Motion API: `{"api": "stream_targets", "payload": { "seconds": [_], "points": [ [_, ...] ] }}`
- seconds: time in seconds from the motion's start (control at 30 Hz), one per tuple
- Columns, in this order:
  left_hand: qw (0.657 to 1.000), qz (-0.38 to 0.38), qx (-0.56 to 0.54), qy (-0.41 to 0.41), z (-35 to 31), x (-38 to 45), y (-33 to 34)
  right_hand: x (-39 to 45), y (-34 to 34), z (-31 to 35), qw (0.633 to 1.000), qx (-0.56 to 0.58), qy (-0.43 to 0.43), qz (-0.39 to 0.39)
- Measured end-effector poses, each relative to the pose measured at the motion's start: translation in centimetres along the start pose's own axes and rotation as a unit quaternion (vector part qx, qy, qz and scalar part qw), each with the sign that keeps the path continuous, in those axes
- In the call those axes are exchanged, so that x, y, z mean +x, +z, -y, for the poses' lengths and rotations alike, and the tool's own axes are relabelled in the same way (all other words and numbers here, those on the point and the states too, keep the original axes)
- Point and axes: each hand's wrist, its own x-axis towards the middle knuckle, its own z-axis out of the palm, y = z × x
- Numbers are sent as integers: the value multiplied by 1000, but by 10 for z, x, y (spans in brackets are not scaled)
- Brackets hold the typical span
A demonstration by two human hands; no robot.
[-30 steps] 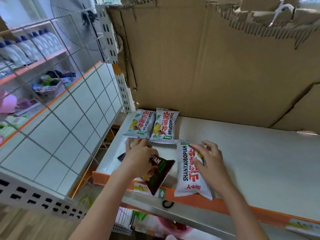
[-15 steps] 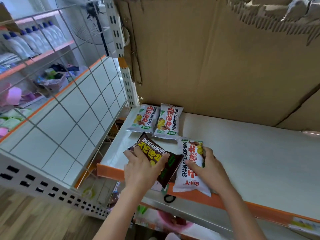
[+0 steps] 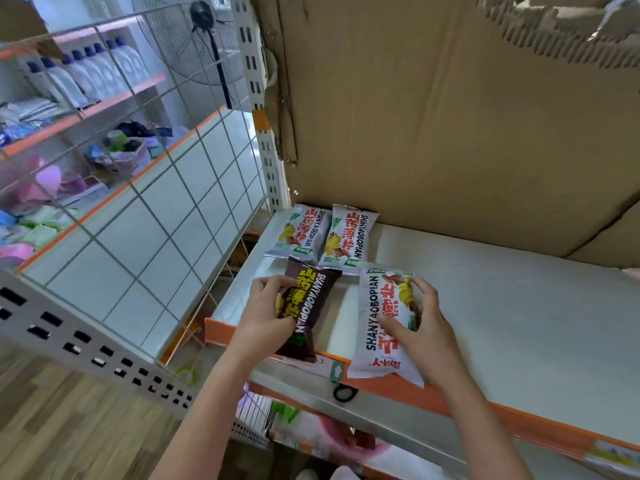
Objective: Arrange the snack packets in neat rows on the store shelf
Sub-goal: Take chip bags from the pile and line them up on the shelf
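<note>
On the white store shelf (image 3: pixel 502 306), backed by cardboard sheeting (image 3: pixel 433 116), two white snack packets (image 3: pixel 323 237) lie side by side at the rear. Nearer the front edge, the right hand (image 3: pixel 420 327) pinches a third white packet (image 3: pixel 381 323); just beside it, the left hand (image 3: pixel 268 311) grips a brown packet (image 3: pixel 311 306).

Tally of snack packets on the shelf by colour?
White packets: 3: back left, back right, front one under the right hand
Brown packet: 1, gripped by the left hand
Total: 4
</note>
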Motion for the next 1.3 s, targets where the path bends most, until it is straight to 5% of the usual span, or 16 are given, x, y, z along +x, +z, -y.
{"api": "stream_targets", "payload": {
  "seconds": [0.17,0.63,1.3],
  "points": [
    [997,-62,44,30,2,1,9,-2,-4,2,997,-60,-11,41],
    [998,-30,55,28,8,4,16,2,-6,-6,992,-93,-31,80],
    [997,-34,51,47,16,3,17,-17,0,3,987,-89,-62,-120]
  ]
}}
